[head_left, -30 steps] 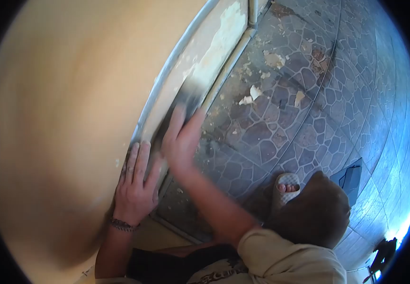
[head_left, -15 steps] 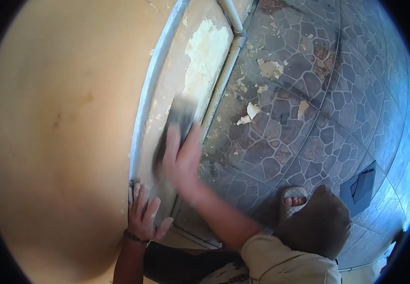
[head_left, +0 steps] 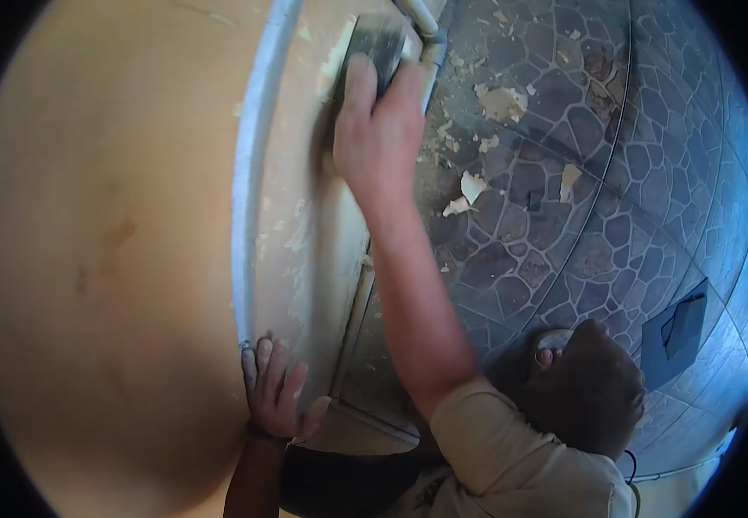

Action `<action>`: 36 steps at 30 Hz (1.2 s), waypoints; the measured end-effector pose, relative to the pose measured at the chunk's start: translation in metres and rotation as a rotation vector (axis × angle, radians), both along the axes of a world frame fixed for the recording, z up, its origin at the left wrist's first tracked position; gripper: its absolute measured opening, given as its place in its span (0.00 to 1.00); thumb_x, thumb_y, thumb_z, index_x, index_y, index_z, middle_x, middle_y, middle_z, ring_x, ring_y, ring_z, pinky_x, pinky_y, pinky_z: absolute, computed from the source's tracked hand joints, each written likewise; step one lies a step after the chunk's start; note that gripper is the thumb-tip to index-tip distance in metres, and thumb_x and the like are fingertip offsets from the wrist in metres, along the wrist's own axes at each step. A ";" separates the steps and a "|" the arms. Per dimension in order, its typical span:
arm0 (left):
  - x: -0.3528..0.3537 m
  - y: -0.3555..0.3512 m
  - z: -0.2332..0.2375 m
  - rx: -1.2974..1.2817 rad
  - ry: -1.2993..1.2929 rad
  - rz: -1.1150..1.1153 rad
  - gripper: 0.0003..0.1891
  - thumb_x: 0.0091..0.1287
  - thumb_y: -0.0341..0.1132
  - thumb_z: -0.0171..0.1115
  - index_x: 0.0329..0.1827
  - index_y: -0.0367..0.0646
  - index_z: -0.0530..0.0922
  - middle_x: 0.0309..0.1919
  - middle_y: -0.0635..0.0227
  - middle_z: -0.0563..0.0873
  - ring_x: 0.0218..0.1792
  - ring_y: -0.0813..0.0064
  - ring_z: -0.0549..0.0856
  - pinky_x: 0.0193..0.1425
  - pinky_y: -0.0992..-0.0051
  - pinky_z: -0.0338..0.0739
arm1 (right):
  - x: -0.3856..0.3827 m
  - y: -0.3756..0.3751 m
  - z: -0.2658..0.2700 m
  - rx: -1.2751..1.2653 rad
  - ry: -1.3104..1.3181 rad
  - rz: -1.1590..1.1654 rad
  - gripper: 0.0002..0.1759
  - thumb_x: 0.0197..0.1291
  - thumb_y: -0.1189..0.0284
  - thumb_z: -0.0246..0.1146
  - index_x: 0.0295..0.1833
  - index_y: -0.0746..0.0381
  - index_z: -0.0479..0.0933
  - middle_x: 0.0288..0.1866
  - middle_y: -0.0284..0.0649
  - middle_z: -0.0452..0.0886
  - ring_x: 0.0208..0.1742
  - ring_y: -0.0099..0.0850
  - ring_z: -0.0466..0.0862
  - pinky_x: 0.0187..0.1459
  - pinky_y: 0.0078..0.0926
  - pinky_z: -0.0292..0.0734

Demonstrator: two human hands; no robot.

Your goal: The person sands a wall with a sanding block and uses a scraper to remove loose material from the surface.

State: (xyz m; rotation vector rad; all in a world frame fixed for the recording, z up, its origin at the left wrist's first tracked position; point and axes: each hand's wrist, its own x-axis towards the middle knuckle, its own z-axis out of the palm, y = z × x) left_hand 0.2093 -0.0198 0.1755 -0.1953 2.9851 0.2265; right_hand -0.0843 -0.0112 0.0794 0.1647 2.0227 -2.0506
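My right hand (head_left: 383,129) grips a dark grey rectangular sanding block (head_left: 376,43) and presses its flat side to the lower wall panel (head_left: 292,233), near the pipe at the top. The block is slightly blurred, and my fingers hide part of it. The panel shows pale, patchy and flaked areas. Lower down, my left hand (head_left: 281,393) rests open with fingers spread against the panel, beside the bottom end of the light grey ledge (head_left: 249,173). Pale dust coats its fingertips.
A pipe (head_left: 434,52) runs along the base of the wall. Peeled paint pieces (head_left: 503,104) litter the stone-patterned floor (head_left: 486,268). Dark grey sheets (head_left: 675,337) lie on the floor to the right, beyond my bent knee (head_left: 599,388) and sandalled foot (head_left: 551,350).
My right hand has slid the sanding block up along the panel, covering much of the pale patch there. My left hand stays at the wall; the view has shifted slightly.
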 end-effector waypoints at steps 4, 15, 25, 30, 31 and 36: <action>-0.004 -0.004 0.001 0.034 0.070 -0.001 0.30 0.64 0.50 0.58 0.62 0.37 0.69 0.62 0.36 0.71 0.64 0.34 0.70 0.68 0.37 0.56 | 0.097 0.010 0.018 -0.141 0.145 -0.006 0.23 0.71 0.59 0.49 0.57 0.69 0.64 0.33 0.65 0.79 0.35 0.64 0.79 0.37 0.56 0.72; -0.009 -0.005 0.006 0.059 0.071 -0.001 0.32 0.62 0.50 0.61 0.63 0.37 0.69 0.64 0.37 0.70 0.65 0.35 0.69 0.69 0.39 0.54 | 0.092 0.015 0.006 -0.063 0.031 0.081 0.25 0.71 0.56 0.48 0.58 0.69 0.64 0.36 0.65 0.79 0.38 0.65 0.78 0.39 0.55 0.72; -0.014 0.001 0.005 -0.007 -0.027 -0.012 0.36 0.57 0.55 0.62 0.63 0.38 0.69 0.64 0.39 0.71 0.65 0.37 0.70 0.70 0.41 0.52 | 0.121 0.011 0.011 -0.160 -0.040 0.017 0.21 0.70 0.63 0.53 0.57 0.70 0.66 0.43 0.62 0.76 0.43 0.55 0.79 0.43 0.47 0.72; -0.012 0.000 0.001 -0.067 -0.080 -0.013 0.39 0.55 0.57 0.62 0.64 0.37 0.68 0.64 0.36 0.70 0.64 0.34 0.69 0.70 0.40 0.51 | 0.005 0.004 0.000 0.044 -0.109 0.080 0.21 0.70 0.64 0.52 0.58 0.71 0.66 0.44 0.65 0.75 0.44 0.59 0.78 0.45 0.49 0.71; -0.012 0.001 0.003 -0.075 -0.096 -0.006 0.39 0.55 0.58 0.62 0.63 0.37 0.69 0.63 0.37 0.70 0.64 0.35 0.70 0.70 0.41 0.50 | 0.031 0.008 0.002 0.013 -0.078 0.100 0.23 0.70 0.62 0.51 0.60 0.70 0.63 0.41 0.68 0.76 0.43 0.62 0.78 0.43 0.52 0.72; -0.017 0.001 0.005 -0.093 -0.133 0.017 0.32 0.56 0.56 0.61 0.56 0.41 0.76 0.63 0.46 0.74 0.65 0.46 0.72 0.72 0.45 0.49 | 0.049 0.006 0.025 -0.111 0.008 0.038 0.19 0.70 0.61 0.50 0.52 0.67 0.64 0.32 0.66 0.77 0.35 0.65 0.78 0.36 0.53 0.72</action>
